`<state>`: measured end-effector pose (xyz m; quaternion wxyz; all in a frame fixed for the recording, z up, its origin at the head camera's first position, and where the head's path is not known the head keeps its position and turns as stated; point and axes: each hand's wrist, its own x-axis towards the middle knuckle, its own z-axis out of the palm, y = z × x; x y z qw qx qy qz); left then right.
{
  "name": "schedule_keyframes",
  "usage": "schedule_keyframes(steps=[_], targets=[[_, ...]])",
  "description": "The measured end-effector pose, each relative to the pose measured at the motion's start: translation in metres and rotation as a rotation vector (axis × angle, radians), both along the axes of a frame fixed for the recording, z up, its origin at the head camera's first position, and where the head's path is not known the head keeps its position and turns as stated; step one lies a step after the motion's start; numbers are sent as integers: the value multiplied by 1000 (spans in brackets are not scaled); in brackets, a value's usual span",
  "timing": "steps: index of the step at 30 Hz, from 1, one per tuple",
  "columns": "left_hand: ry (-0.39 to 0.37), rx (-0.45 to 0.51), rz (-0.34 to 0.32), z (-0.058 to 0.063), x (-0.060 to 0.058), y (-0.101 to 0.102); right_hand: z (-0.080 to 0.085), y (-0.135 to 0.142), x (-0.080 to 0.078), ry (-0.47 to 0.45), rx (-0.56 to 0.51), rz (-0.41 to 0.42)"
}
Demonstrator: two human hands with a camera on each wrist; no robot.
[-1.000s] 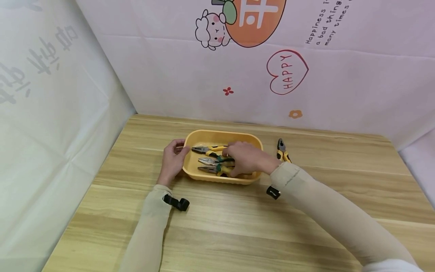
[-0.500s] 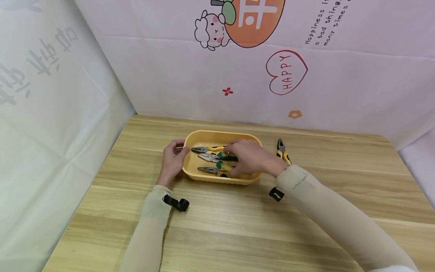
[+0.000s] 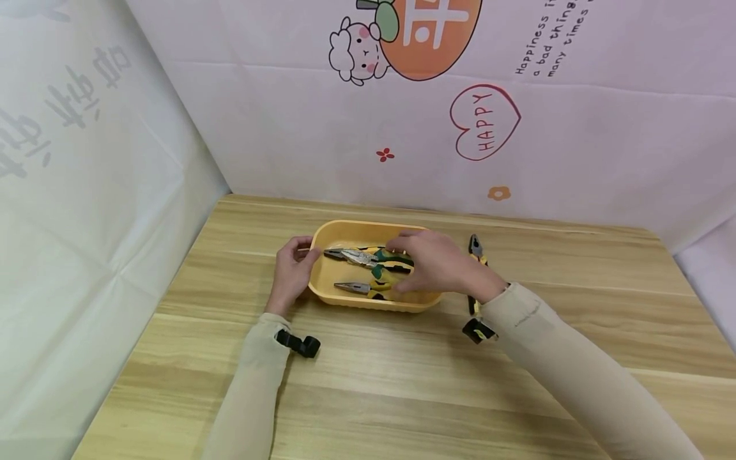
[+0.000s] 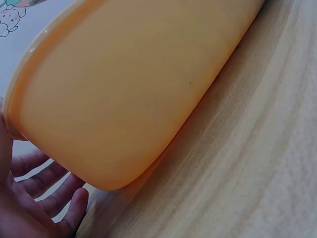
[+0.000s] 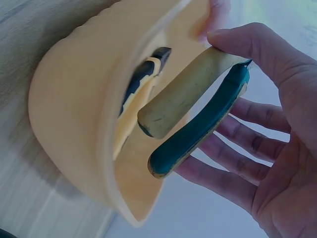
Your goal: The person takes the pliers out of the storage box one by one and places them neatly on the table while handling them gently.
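A yellow plastic box (image 3: 330, 297) stands on the table with several pliers in it. At its left end my left hand (image 3: 292, 271) grips the rim with the thumb on top; the left wrist view shows the other fingers below, beside the outer wall. My right hand (image 3: 439, 262) holds a pair of combination pliers (image 3: 359, 257) by its green and yellow handles (image 5: 203, 119), thumb on one side and fingers on the other. These pliers are raised over the box, silver head pointing left. Beneath lie needle-nose pliers (image 3: 353, 287) and dark-headed pliers (image 3: 333, 253), their handles partly hidden.
Another pair of yellow and black pliers (image 3: 475, 246) lies on the wooden table (image 3: 368, 383) right of the box, partly covered by my right wrist. A printed white cloth (image 3: 287, 128) hangs behind the table, and another pale cloth (image 3: 115, 223) hangs at the left.
My right hand has drawn the green-handled pliers up and a little to the right, so their head now overlaps the dark-headed pliers. My left hand and the box have stayed put.
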<state>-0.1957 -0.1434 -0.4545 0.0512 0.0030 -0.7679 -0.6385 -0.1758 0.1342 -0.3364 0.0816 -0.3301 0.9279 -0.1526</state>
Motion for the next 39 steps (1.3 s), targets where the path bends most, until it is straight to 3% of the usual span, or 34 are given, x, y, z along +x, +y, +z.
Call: schedule_keyframes(steps=[7,26,28,35,39], targets=[[9,0,2,0,1,1,7,8,6,17,-41,-39],[-3,3,-6,1,1,1,4,35,10,76,-110,-116],[-11,3,-7,5,3,2,4,38,10,71,-116,-131],[-2,-15,-20,37,19,7,3,47,13,84,-120,-163],[-5,-19,-25,42,22,8,2,53,14,99,-126,-167]])
